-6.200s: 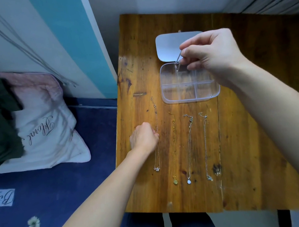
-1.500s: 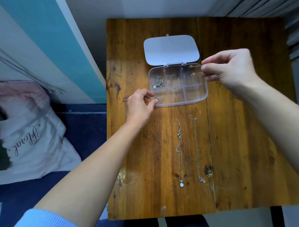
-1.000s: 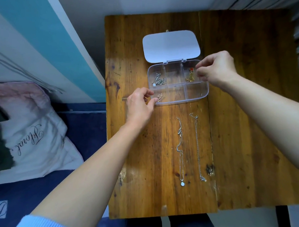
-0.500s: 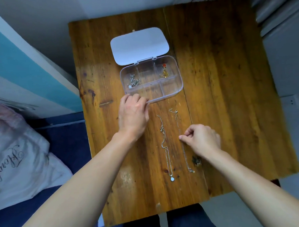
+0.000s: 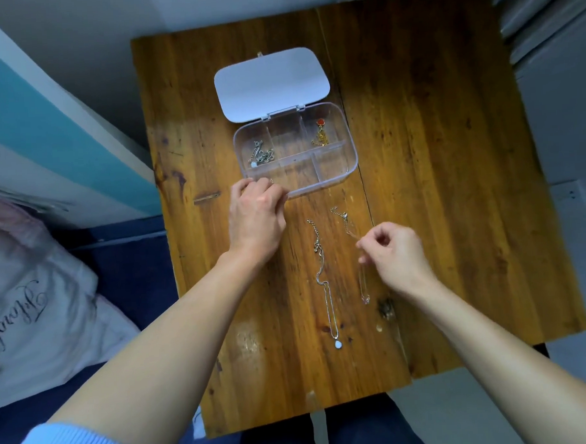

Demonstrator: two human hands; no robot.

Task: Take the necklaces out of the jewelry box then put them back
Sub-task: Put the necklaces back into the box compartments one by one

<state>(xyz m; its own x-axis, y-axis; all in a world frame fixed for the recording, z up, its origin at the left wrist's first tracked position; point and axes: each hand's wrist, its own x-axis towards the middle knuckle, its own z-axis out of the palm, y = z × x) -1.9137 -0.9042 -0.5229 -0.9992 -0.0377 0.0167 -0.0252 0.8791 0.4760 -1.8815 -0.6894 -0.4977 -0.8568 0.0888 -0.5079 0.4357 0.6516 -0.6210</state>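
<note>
Grip of right hand (image 5: 395, 254) pinched on thin silver chain necklace (image 5: 349, 226) on wooden desk (image 5: 451, 181), near clear plastic jewelry box (image 5: 336, 168); left hand (image 5: 256, 220) at box corner, grip unclear. Best lifted slowly, untangled.

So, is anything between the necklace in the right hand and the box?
Nothing visible. Only bare table lies between the right hand, pinching the necklace, and the open box; the left hand is off to the left.

Glossy, scuffed wooden table (image 5: 433, 168); clear smooth plastic jewelry box (image 5: 347, 142) with matt white lid (image 5: 272, 83); fine metal necklaces (image 5: 326, 287).
</note>
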